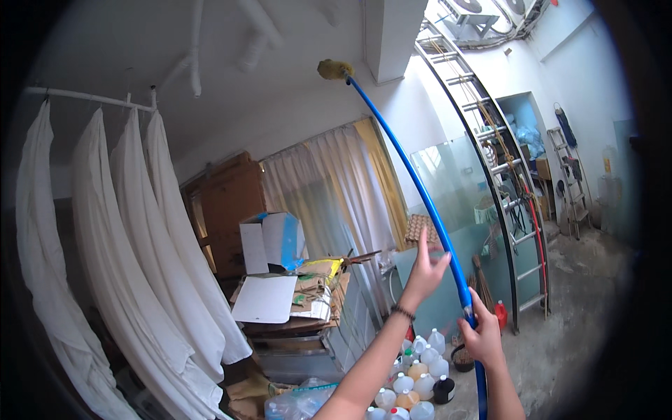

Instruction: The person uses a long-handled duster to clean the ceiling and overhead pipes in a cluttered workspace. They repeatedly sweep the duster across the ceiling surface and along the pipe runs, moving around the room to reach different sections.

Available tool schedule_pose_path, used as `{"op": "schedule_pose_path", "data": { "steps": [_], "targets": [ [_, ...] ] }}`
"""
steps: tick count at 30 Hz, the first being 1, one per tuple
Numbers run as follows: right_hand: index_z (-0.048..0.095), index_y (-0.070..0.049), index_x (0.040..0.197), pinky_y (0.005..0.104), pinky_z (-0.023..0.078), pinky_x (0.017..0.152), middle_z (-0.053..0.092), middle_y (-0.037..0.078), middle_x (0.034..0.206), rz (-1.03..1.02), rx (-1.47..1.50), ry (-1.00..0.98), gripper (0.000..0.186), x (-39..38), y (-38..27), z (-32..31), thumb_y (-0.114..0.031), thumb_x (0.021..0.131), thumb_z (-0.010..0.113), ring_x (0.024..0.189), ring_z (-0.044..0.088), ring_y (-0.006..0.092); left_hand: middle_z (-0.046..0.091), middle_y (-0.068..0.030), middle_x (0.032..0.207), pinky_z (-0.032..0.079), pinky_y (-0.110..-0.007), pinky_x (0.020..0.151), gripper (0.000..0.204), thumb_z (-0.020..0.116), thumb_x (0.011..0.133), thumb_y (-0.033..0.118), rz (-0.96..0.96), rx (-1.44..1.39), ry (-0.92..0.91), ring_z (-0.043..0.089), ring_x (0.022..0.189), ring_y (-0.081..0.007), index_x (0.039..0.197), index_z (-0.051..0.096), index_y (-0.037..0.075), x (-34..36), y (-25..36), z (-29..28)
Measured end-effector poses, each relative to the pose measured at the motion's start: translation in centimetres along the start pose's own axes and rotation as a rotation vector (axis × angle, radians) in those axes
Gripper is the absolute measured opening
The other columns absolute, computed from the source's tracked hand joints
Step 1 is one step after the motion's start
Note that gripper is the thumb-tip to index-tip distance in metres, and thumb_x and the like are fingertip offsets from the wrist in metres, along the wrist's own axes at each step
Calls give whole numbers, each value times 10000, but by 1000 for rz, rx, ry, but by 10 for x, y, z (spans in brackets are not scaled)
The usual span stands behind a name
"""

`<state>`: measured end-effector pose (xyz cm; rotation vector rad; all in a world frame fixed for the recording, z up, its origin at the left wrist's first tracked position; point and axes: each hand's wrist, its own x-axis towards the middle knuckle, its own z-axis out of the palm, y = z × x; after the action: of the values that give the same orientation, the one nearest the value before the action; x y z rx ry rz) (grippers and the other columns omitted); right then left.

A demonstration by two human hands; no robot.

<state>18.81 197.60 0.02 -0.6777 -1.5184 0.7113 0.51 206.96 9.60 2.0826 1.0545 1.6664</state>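
A long blue pole (420, 183) slants up from the lower right toward the ceiling. At its far end sits a fuzzy yellowish head (332, 69), close to the ceiling beside a white beam; whether it touches is hard to tell. My right hand (486, 334) is closed round the lower pole, near a joint between two tubes. Just left of the pole, my left hand (425, 271) has its fingers apart, the index finger stretched upward, and grips nothing. A dark bead bracelet circles my left wrist.
White cloths (147, 266) hang from a rail at left. Boxes and a white board (264, 299) lie piled on a cabinet. Several plastic jugs (413, 378) stand on the floor below my hands. A long ladder (490, 161) leans at right, by glass panels (448, 182).
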Motion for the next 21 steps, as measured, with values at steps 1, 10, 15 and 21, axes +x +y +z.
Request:
{"op": "schedule_pose_path", "data": {
  "steps": [1,10,15,21],
  "targets": [
    [437,-12,1472,248,417,517,587,86,735,-28,-12,4,680,20,-6,2,-28,831,661,538,494,85,590,-75,1024,531,-290,794,875,663,935,119,24,16,-38,611,925,-152,1590,87,56,-12,-5,-10],
    [366,-68,1527,289,425,548,515,97,694,-118,-37,-19,716,83,-40,41,-69,866,641,534,486,133,592,1,938,480,-257,838,585,589,1009,112,-637,-34,-503,570,882,-82,1534,333,70,-254,-86,-120],
    [348,-100,1540,379,513,759,623,210,793,-176,-74,-4,709,144,-51,88,-130,887,623,748,666,323,604,-8,933,486,-251,817,488,544,1006,84,-749,-103,-482,573,877,-102,1478,419,67,-291,-92,-161],
    [352,-97,1534,445,515,837,686,269,927,-230,-157,13,694,203,-57,128,-184,895,605,891,682,430,609,-10,918,494,-263,860,468,510,1012,61,-717,-42,-412,598,883,-105,1473,435,41,-287,-69,-196]
  ]
}}
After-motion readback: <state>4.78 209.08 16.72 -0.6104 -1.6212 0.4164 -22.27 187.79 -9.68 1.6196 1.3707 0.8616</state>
